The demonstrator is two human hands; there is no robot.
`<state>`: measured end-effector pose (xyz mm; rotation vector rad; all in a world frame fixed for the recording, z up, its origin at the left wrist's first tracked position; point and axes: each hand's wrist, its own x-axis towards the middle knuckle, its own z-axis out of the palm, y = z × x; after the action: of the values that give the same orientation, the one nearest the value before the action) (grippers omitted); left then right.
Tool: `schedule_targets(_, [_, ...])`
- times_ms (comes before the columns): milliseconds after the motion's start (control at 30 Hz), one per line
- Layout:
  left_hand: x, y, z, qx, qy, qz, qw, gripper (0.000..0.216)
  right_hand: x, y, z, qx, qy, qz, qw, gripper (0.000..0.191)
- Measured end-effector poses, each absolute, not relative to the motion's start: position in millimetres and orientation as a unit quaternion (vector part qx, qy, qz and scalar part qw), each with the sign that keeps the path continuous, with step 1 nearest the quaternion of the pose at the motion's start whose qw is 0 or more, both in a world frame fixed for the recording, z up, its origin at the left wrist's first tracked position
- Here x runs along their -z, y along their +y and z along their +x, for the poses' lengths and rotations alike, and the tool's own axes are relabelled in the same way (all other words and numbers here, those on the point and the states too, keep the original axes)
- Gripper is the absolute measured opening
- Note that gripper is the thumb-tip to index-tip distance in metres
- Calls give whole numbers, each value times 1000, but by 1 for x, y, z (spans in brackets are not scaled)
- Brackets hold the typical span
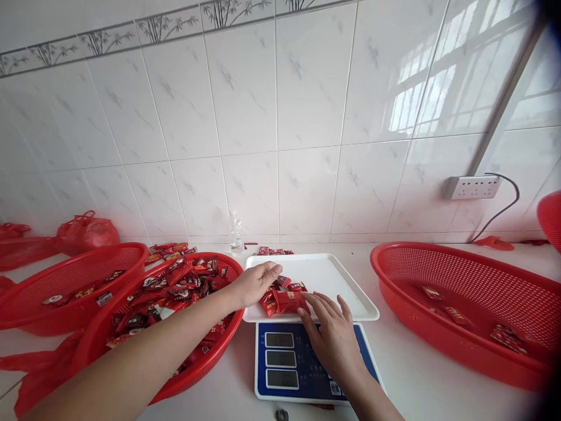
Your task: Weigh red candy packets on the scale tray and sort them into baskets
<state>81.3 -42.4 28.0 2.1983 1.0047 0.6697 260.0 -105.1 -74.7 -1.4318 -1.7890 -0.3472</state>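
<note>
Several red-wrapped snack packets (287, 301) lie in a pile on the left part of a white scale tray (337, 289). My left hand (256, 285) is cupped at the left side of this pile, thumb stretched out and the other fingers partly hidden. From the right, my right hand (331, 333) reaches over the scale's blue panel (309, 383), its fingers spread and the tips touching or close beside a red packet. Left of the scale, under my left forearm, a red basket (234, 275) is heaped with red and dark packets (175, 286).
Another red basket (135, 251) with a few packets stands far left, near red plastic bags (87, 234). To the right is a red basket (407, 313) holding several packets. A clear bottle (236, 234) and loose packets (169, 251) are near the tiled wall, which has a socket strip (475, 187).
</note>
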Motion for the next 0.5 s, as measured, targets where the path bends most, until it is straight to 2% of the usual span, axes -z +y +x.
schedule_targets(133, [-25, -97, 75, -322, 343, 830, 300, 44, 74, -106, 258, 132, -708, -565, 403, 29])
schedule_targets(367, [48, -135, 85, -396, 109, 911, 38, 41, 77, -106, 251, 131, -714, -543, 423, 24])
schedule_targets(500, [69, -116, 89, -422, 70, 904, -11, 38, 76, -107, 248, 141, -723, -521, 432, 23])
